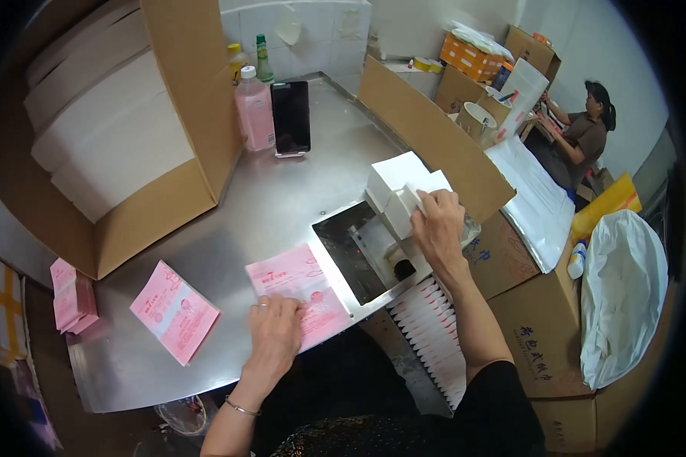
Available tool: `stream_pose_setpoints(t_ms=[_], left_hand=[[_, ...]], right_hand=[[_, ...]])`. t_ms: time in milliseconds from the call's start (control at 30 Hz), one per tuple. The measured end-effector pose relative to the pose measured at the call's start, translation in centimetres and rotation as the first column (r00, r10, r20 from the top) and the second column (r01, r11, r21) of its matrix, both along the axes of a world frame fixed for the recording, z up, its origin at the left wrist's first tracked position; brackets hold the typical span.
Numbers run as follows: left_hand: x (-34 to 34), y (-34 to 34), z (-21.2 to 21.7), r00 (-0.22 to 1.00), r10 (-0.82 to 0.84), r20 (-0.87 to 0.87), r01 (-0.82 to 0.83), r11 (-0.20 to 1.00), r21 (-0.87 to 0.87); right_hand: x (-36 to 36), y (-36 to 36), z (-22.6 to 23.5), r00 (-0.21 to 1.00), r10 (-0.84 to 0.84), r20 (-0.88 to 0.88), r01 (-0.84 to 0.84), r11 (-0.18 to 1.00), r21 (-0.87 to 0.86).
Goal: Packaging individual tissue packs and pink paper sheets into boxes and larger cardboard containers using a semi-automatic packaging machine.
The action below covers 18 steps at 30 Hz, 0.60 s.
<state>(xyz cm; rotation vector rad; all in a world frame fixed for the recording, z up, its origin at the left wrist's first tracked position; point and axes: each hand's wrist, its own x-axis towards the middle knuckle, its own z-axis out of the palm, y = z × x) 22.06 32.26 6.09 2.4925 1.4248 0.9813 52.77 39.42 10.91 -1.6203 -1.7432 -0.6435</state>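
My left hand (275, 327) lies on a stack of pink printed plastic bags (286, 273) at the front edge of the steel table. Its fingers are curled and pressed together over the bags. Beyond the rectangular opening (351, 251) in the table top, my right hand (439, 221) grips a folded white paper tissue stack (428, 183) between thumb and fingers. Another white tissue block (392, 174) stands against it on the left. A second stack of pink bags (175, 311) lies to the left of my left hand.
A cardboard box (160, 190) holding large white tissue stacks stands at the left. A phone (290, 118) leans beside a pink bottle (253, 110). Pink packets (73, 297) sit at the left edge. Below right are white packets (427, 320) in a row; a person (583, 137) works beyond the cartons.
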Motion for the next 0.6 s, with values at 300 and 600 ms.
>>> stream_pose_setpoints(t_ms=[300, 600], left_hand=[[-1.6, -0.7, 1.8, 0.997, -0.014, -0.075, 0.005, 0.993, -0.117], [-0.8, 0.0, 0.4, 0.974, 0.019, -0.225, -0.023, 1.0, -0.017]], right_hand=[[-13.3, -10.1, -5.2, 0.606, 0.789, 0.1, -0.777, 0.614, -0.138], [-12.7, -5.5, -3.0, 0.732, 0.674, -0.1, -0.677, 0.703, -0.218]])
